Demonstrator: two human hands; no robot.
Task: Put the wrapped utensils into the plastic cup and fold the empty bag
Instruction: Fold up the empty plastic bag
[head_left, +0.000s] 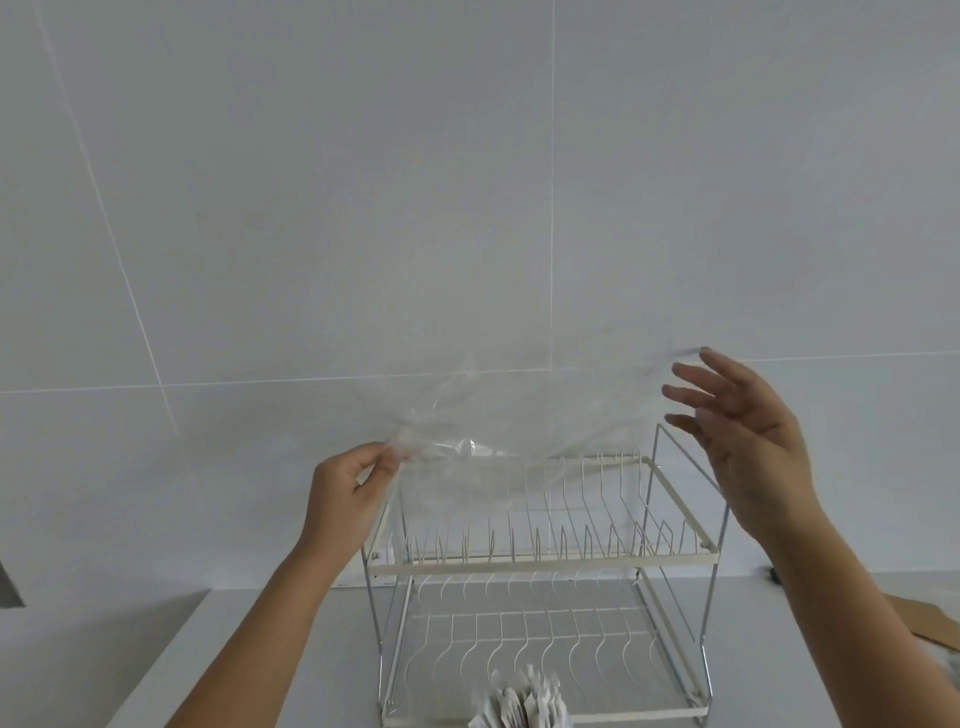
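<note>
A clear, empty plastic bag (519, 415) hangs spread in the air in front of the wall, above the dish rack. My left hand (348, 493) pinches its left corner between thumb and fingers. My right hand (743, 421) is raised at the bag's right edge with fingers spread apart; the bag's blurred edge lies near the fingertips, and I cannot tell if it touches them. Several white paper-wrapped utensils (524, 699) stand bunched together at the bottom edge of the view. The cup that holds them is hidden below the frame.
A two-tier white wire dish rack (540, 558) stands on the grey counter (291, 649) against the tiled wall. Brown cardboard (924, 623) lies at the right edge. A dark opening (8, 587) shows at the far left.
</note>
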